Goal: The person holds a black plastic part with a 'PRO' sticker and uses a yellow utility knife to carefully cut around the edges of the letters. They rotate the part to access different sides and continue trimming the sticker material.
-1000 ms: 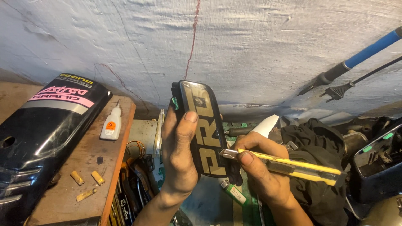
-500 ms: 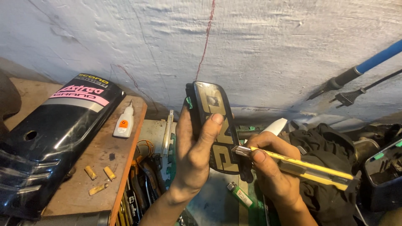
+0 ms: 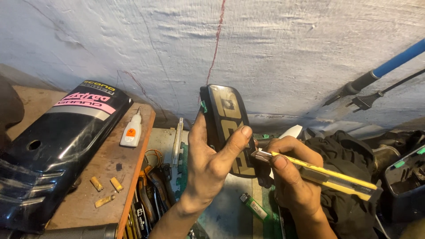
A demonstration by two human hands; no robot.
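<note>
Upright, black panel gripped in left hand, right hand clasping yellow utility knife at its edge

The left hand is holding up a black oblong panel with gold lettering, thumb pressing on its face. The right hand is gripping a yellow utility knife, its tip touching the panel's right edge. A small glue bottle is lying on the wooden table.
</note>
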